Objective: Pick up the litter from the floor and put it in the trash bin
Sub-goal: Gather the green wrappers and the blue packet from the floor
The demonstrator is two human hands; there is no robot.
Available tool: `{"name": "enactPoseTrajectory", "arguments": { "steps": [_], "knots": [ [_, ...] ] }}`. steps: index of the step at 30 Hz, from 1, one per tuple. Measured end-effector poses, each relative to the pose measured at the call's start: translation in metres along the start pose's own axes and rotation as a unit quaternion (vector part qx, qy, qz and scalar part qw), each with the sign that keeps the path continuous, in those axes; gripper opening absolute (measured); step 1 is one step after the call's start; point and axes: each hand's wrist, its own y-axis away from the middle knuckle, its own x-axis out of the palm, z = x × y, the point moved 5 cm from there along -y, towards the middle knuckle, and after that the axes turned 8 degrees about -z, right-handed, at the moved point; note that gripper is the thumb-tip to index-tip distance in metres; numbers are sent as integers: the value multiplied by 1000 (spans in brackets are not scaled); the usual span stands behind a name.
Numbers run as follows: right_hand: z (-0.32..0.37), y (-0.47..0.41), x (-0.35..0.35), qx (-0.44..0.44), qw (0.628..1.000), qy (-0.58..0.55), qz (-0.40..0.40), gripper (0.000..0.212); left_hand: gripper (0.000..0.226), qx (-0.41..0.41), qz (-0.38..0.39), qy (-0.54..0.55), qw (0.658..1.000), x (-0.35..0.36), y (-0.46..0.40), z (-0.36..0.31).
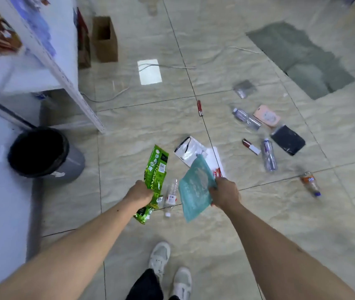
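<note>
Head view: the left hand (pixel 141 192) is clenched around a green snack wrapper (pixel 156 169) bearing white Chinese characters; the right hand (pixel 225 194) pinches a teal pouch (pixel 195 189). The black-lined trash bin (pixel 42 151) stands left, contents indiscernible. Bottles litter the floor (pixel 258 213).

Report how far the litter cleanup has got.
Nothing visibly binned: the trash bin's inside looks dark. In hand: left hand grips a green wrapper, right hand a teal bag. Left on the floor: clear bottles, an orange bottle, a black pouch, other packets.
</note>
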Motion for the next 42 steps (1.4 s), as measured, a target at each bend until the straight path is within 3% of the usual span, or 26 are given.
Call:
{"name": "enactPoseTrajectory", "arguments": {
  "steps": [5,9,14,18,23,28,35,42],
  "knots": [
    [127,19,5,-99,993,50,34,8,12,-37,-57,43,997,-95,-2,66],
    [235,36,38,-165,982,66,60,7,18,-93,-100,66,988,-167,-19,145],
    [358,46,96,-185,975,78,94,14,10,-123,-129,111,978,-240,-63,236],
    [440,47,148,-186,975,69,99,27,24,-145,-152,123,970,-288,-108,286],
    [526,29,212,-209,968,89,106,24,11,-179,-124,111,970,-325,-171,328],
    [596,-5,275,-232,960,115,111,24,21,-187,-118,102,970,-341,-243,360],
    [648,-42,355,-242,952,144,119,22,11,-222,-122,118,960,-338,-328,398],
    [664,-62,390,-218,955,145,140,31,54,-200,-110,99,969,-355,-383,401]
  ]
}}
